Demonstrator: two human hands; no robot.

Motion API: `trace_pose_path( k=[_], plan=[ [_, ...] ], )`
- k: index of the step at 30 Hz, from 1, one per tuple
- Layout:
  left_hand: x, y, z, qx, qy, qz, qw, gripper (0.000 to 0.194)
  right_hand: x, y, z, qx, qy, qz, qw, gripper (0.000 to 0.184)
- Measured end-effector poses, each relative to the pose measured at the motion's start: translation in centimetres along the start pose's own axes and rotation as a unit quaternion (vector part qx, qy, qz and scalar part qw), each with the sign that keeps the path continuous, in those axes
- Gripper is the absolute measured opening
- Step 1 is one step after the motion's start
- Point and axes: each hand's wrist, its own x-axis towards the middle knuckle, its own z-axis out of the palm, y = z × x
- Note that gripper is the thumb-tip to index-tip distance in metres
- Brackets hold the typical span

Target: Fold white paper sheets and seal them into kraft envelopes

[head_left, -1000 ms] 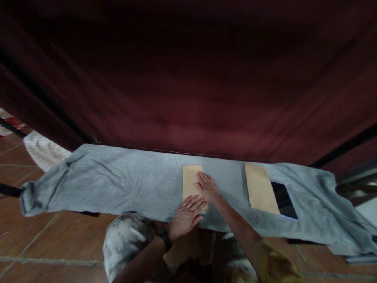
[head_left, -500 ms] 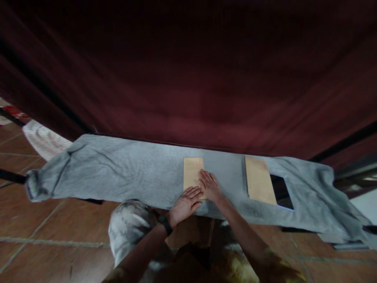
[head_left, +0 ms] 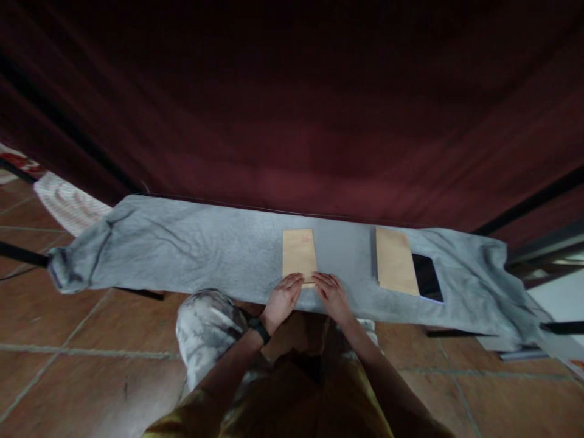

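A tan paper envelope [head_left: 298, 252] lies flat on the grey cloth, with faint red marks at its far right corner. Its near end shows a crease and a narrow strip of paper. My left hand [head_left: 283, 297] grips the near left corner, fingertips on top of the paper. On the near right corner, my right hand [head_left: 333, 296] does the same with bent fingers. My thumbs are partly hidden. Farther right rests a stack of similar tan envelopes [head_left: 396, 261], and a dark-screened phone or tablet [head_left: 427, 278] lies against its right side.
The grey cloth [head_left: 205, 243] covers a long narrow surface, wrinkled at both ends. Behind it hangs a dark red curtain [head_left: 292, 164]. Dark metal bars [head_left: 22, 253] stand at the sides. Below is a tiled floor [head_left: 91, 377], with my knee [head_left: 207, 328] close to the front edge.
Both hands have moved from lying flat on the envelope to its near corners and are now apart, one on each side. The view has shifted slightly.
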Motion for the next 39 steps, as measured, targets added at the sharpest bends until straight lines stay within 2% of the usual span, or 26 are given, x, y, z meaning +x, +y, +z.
trace_pose_path(
  k=[4,7,12,19,23,27,30,34,39],
  plan=[
    [0.0,0.4,0.7,-0.007,0.022,-0.035,0.999,0.037,0.1,-1.3,0.6,-0.027,0.046,0.051,0.997,0.038],
    [0.0,0.8,0.6,0.003,0.025,-0.048,0.999,0.038,-1.0,-2.6,1.1,-0.052,0.074,0.046,0.995,0.042],
    [0.1,1.9,-0.3,0.08,-0.005,-0.038,0.996,0.04,-3.1,-4.3,1.4,-0.077,0.027,-0.015,0.997,0.045],
    [-2.0,3.1,0.7,0.139,-0.018,-0.016,0.99,0.049,-3.2,-4.6,1.6,-0.106,0.027,-0.001,0.994,0.049],
    [-3.7,3.0,0.4,0.147,-0.011,-0.03,0.989,0.059,-3.3,-4.8,1.7,-0.106,0.028,0.002,0.994,0.05],
    [-3.8,3.0,0.5,0.153,-0.005,-0.054,0.987,0.062,-3.4,-4.9,2.0,-0.104,0.034,0.01,0.994,0.051],
    [-2.2,3.0,2.0,0.147,0.001,-0.056,0.988,0.064,-3.5,-4.8,2.5,-0.106,0.043,0.007,0.993,0.055],
    [1.8,2.1,4.0,0.134,-0.027,-0.074,0.988,0.066,-3.5,-4.6,3.3,-0.105,0.056,0.001,0.993,0.057],
    [7.1,0.2,4.4,0.13,-0.072,-0.085,0.985,0.068,-3.5,-4.0,3.9,-0.107,0.057,0.003,0.993,0.046]
  ],
)
